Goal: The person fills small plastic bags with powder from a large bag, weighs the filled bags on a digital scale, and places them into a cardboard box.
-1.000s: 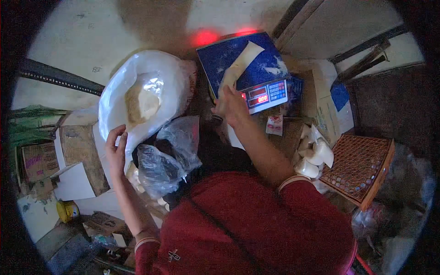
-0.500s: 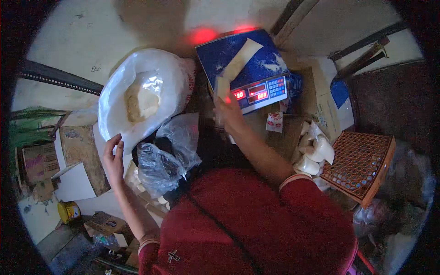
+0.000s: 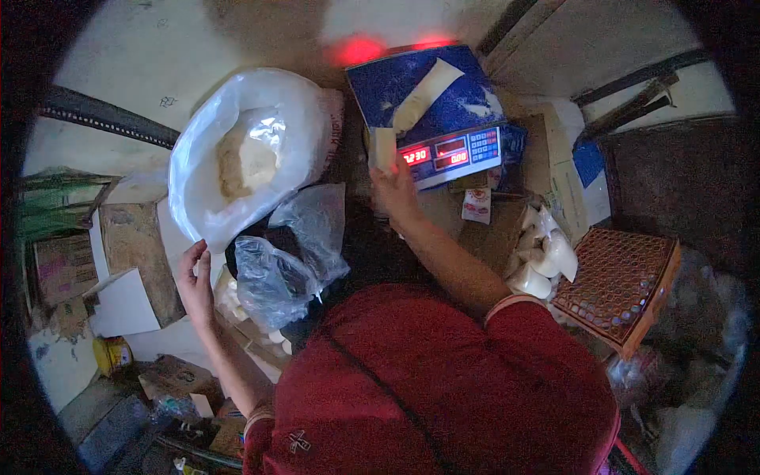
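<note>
My right hand (image 3: 396, 194) is closed around the lower part of a narrow clear bag of pale powder (image 3: 383, 142), held upright at the scale's front left corner. A second narrow bag of pale powder (image 3: 431, 91) lies slanted on the blue weighing scale (image 3: 376, 83); its near end is close to the held bag. White powder is scattered on the scale's plate, and red digits glow on its display. My left hand (image 3: 194, 277) holds nothing, fingers loosely bent and apart, just by the lower rim of a big white plastic-lined sack (image 3: 186, 186) with pale powder inside.
Crumpled clear plastic bags (image 3: 273, 277) lie between the sack and my body. Several filled white packets (image 3: 546, 257) are heaped at right, beside a brown tray with round holes (image 3: 621, 273). A small printed packet (image 3: 476, 204) is below the scale. Cardboard boxes (image 3: 138, 253) stand at left.
The held bag has shifted slightly and sits steadier by the scale corner, with more display digits showing. My left hand has dropped slightly beside the sack rim. The whole view has shifted a little.
</note>
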Demonstrator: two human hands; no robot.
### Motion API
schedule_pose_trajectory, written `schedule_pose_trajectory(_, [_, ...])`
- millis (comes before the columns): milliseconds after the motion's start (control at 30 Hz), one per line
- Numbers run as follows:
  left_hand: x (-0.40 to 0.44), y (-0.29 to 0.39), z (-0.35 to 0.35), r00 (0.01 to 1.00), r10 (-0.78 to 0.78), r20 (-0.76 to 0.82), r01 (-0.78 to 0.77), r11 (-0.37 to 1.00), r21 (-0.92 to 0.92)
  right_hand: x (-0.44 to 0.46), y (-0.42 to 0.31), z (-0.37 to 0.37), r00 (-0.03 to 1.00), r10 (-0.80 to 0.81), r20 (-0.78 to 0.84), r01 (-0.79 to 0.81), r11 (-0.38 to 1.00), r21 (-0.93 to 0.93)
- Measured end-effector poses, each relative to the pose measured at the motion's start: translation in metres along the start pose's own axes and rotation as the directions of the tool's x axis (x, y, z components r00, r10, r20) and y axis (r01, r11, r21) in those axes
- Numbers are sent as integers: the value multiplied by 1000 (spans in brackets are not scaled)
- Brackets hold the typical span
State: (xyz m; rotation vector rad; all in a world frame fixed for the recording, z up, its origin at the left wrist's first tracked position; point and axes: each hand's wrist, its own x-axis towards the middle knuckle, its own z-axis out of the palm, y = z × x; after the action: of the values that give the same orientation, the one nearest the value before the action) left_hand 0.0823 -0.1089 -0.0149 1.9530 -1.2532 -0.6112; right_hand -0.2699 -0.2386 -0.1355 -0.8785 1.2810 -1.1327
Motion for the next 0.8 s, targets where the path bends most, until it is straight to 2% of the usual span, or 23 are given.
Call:
schedule_pose_trajectory(67, [0, -5, -1, 1000, 16, 8, -16, 1000, 5, -8, -10, -2, 1000, -4, -5, 5, 1000, 25])
schedule_pose_trajectory(167, [-1, -6, -2, 1000, 22, -1, -22, 999, 29, -25, -41, -4, 967, 253, 8, -251, 954, 164])
schedule_pose_trajectory(200, [-1, -6, -1, 1000, 27, -3, -26, 999, 42, -22, -30, -7, 967, 253, 8, -251, 954, 164])
schedule_pose_trajectory(267, [-1, -7, -1, 1000, 30, -7, -29, 998, 48, -10, 14, -18, 992, 124, -31, -123, 992, 11])
schedule_pose_trajectory(333, [-1, -9, -1, 999, 36, -12, -35, 997, 63, -3, 27, -20, 997, 57, -43, -60, 996, -67])
schedule_pose_trajectory(467, [-1, -11, 0, 999, 42, 15, -42, 999, 27, 5, 28, -21, 1000, -26, -11, 26, 999, -29])
schedule_pose_trajectory(567, [-1, -12, 1, 999, 32, 11, -32, 999, 24, -3, -25, -4, 963, 270, -21, -256, 933, 253])
schedule_pose_trajectory(800, [-1, -6, 3, 999, 39, 13, -40, 998, 48, 13, -24, 2, 935, 354, -18, -294, 804, 516])
